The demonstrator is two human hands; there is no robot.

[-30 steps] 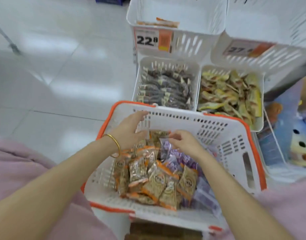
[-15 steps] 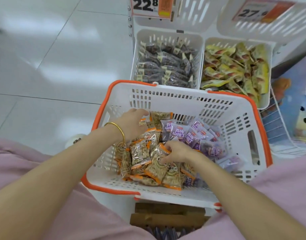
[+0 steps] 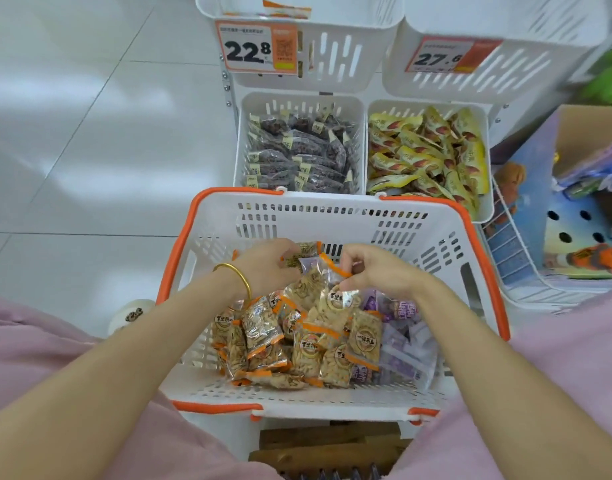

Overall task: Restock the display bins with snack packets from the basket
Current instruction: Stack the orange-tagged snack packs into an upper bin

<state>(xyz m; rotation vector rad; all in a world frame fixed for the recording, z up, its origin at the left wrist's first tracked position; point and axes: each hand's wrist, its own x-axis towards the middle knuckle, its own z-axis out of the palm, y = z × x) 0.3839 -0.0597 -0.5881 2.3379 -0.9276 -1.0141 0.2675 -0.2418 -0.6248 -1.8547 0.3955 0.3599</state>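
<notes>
a white glossy tiled floor (image 3: pixel 72 150) is seen across the left half of the frame, crossed by thin grey joints. at the upper centre a rack of white display bins (image 3: pixel 339 50) is set on it. a cardboard box (image 3: pixel 574 123) is placed at the right edge. a small white round object (image 3: pixel 133 315) is seen at the lower left, just beside the basket (image 3: pixel 180 258).

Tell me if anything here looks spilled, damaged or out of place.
Nothing looks spilled or damaged. The basket holds orange-trimmed packets and purple packets jumbled together, and the yellow packets lie heaped in their bin, but none is seen outside a container.
</notes>
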